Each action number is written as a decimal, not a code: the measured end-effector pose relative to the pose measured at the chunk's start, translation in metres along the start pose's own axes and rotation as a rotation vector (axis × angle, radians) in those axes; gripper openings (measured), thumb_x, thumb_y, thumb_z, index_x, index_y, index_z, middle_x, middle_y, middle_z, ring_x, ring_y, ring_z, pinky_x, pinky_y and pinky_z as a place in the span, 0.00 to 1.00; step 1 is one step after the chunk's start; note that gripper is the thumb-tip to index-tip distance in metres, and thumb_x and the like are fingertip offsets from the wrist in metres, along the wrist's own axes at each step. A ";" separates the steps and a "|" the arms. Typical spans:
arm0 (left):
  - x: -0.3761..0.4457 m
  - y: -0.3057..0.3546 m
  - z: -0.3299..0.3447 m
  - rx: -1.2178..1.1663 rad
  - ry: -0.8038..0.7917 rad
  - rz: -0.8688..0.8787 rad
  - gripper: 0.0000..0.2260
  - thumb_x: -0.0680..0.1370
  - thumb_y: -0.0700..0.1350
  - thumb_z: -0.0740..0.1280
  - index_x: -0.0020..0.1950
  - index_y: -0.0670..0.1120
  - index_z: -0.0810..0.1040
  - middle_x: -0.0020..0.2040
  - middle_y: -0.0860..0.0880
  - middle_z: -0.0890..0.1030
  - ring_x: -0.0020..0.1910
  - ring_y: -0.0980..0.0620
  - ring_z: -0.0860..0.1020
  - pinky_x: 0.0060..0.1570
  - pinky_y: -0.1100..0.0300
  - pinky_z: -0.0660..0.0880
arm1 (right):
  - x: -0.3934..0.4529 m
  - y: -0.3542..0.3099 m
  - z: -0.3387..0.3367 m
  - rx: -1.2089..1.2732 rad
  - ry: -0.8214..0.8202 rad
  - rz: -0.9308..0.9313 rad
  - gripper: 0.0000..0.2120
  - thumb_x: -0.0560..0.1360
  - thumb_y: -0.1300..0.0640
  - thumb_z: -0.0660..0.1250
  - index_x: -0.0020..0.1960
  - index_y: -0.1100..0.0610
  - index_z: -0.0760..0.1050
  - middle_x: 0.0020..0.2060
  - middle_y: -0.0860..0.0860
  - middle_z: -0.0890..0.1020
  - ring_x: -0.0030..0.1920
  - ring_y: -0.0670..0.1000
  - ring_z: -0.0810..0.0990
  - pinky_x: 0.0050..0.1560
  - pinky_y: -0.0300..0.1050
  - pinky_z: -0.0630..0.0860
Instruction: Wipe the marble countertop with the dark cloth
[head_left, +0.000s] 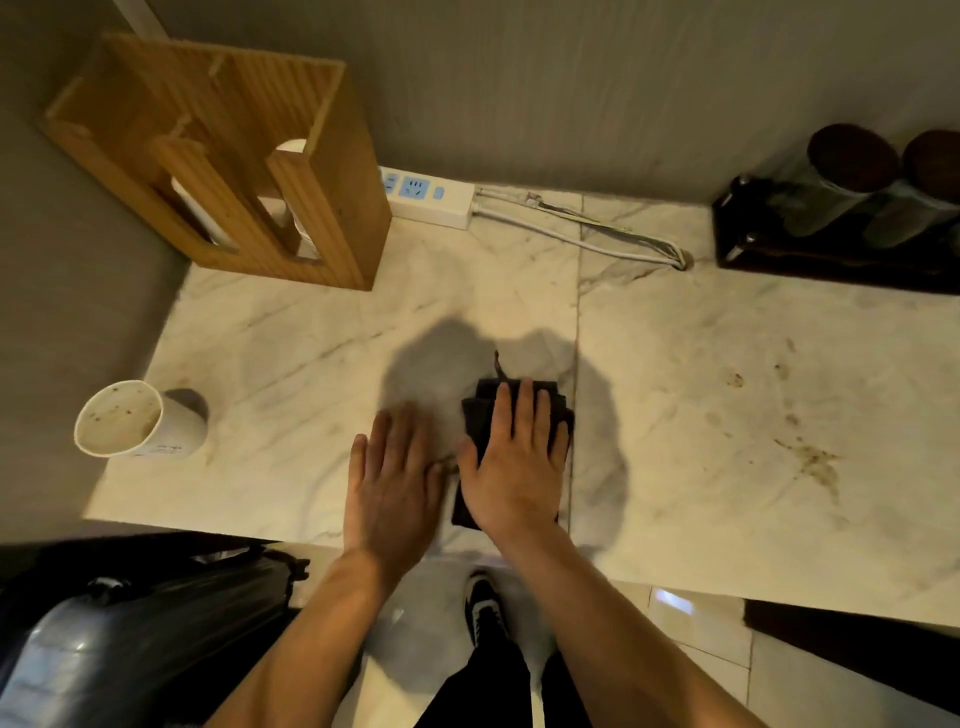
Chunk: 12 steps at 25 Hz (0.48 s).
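Marble countertop (322, 332) bears brown stains (818, 462) at three o'clock of the dark cloth (480, 415); right hand (511, 462) presses flat atop it, nearer; left hand (395, 483) flat, empty.

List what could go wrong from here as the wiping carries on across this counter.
1. The open white paper cup near the left edge could tip if the folded dark cloth under the right hand sweeps there.
2. Brown stains lie far right and could get missed.
3. A damp cloth might reach the white power strip.
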<state>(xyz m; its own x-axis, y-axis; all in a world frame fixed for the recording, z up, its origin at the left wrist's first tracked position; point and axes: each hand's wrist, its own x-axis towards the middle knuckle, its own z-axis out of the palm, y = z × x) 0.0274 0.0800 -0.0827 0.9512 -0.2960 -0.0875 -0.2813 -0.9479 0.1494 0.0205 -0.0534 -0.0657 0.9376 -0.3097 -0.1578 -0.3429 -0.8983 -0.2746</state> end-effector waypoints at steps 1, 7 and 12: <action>0.000 -0.001 0.003 -0.003 -0.003 -0.004 0.25 0.80 0.52 0.53 0.74 0.42 0.63 0.74 0.41 0.65 0.74 0.40 0.60 0.70 0.41 0.60 | 0.000 -0.001 0.004 0.001 -0.004 0.023 0.35 0.76 0.42 0.56 0.77 0.58 0.53 0.76 0.59 0.57 0.76 0.60 0.53 0.73 0.61 0.48; -0.001 0.002 0.006 -0.031 0.060 -0.020 0.24 0.78 0.51 0.55 0.72 0.43 0.67 0.73 0.42 0.68 0.73 0.41 0.63 0.70 0.42 0.58 | -0.008 0.008 0.013 -0.053 0.058 0.001 0.34 0.76 0.40 0.52 0.76 0.57 0.55 0.76 0.57 0.60 0.76 0.58 0.56 0.73 0.62 0.49; -0.002 0.013 0.006 -0.059 0.134 -0.020 0.22 0.77 0.50 0.56 0.67 0.40 0.71 0.69 0.39 0.72 0.71 0.39 0.66 0.69 0.42 0.60 | -0.026 0.033 0.010 -0.070 0.048 -0.089 0.33 0.76 0.40 0.55 0.77 0.55 0.55 0.76 0.56 0.59 0.76 0.57 0.55 0.73 0.62 0.52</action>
<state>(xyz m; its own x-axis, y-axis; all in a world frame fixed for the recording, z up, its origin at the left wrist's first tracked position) 0.0208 0.0676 -0.0869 0.9661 -0.2551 0.0402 -0.2578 -0.9438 0.2069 -0.0155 -0.0717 -0.0806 0.9665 -0.2406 -0.0895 -0.2547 -0.9421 -0.2182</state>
